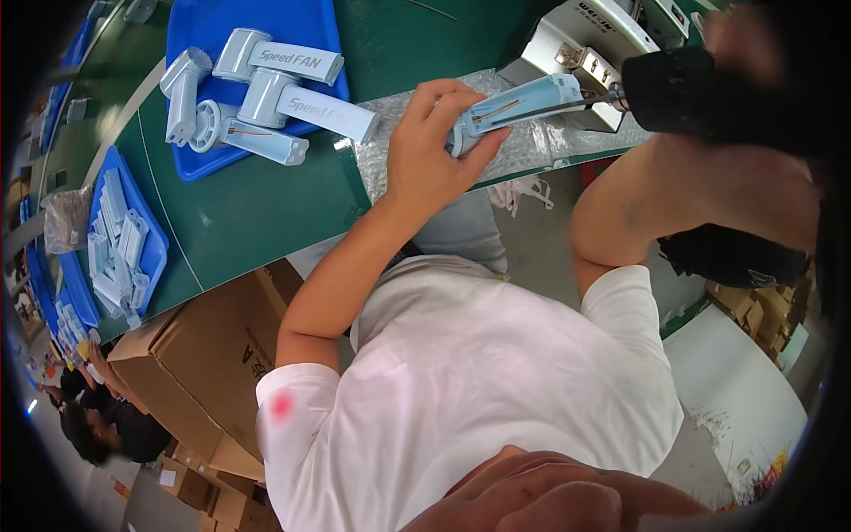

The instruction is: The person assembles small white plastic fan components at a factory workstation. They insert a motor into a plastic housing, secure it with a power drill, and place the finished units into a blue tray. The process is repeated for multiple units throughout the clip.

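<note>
My left hand (434,146) is closed around a light blue fan housing (523,97), whose open side faces up and shows a thin reddish wire inside. At the right, my right hand (745,44) grips a black power screwdriver (669,93); its fingers are blurred and partly cut off by the dark rim. The screwdriver's long thin shaft lies across the open side of the housing, just in front of a silver screw feeder (585,66). I cannot make out a screw at its tip.
A blue tray (191,27) at the upper left holds several light blue fan housings. Farther left, another blue tray (158,226) is full of handle pieces beside a plastic bag (68,219). Bubble wrap (377,164) covers the green table's (239,213) edge. A cardboard box (204,355) stands below.
</note>
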The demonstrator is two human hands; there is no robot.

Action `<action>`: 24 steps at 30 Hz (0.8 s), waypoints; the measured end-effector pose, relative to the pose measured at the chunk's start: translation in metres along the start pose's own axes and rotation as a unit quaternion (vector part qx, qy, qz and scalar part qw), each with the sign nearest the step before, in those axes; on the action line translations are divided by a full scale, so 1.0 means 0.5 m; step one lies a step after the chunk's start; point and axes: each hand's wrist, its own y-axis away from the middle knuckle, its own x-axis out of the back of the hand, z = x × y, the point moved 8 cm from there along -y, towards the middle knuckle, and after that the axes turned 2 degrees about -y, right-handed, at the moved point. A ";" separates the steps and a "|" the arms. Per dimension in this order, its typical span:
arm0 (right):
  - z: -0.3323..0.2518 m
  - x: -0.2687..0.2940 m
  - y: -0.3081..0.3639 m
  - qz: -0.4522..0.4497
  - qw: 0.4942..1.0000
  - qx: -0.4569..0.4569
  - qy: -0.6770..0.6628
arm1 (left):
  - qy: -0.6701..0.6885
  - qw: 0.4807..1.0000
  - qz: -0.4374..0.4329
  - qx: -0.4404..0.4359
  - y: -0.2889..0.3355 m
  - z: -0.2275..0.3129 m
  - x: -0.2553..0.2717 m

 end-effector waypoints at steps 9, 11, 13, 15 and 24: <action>0.029 0.001 0.007 -0.009 1.000 -0.027 0.000 | 0.000 1.000 0.000 -0.004 0.001 -0.005 0.001; 0.033 0.004 0.006 -0.009 1.000 -0.030 0.000 | -0.005 1.000 0.000 -0.006 0.000 -0.003 0.003; 0.034 0.005 0.005 -0.011 0.999 -0.033 -0.001 | -0.006 1.000 0.003 -0.009 -0.001 -0.001 0.003; 0.034 0.007 0.007 -0.013 0.999 -0.038 -0.001 | 0.001 1.000 0.006 -0.009 -0.002 -0.001 0.003; 0.032 0.022 -0.005 -0.061 0.994 -0.094 -0.010 | 0.002 1.000 -0.003 0.007 0.004 -0.007 0.004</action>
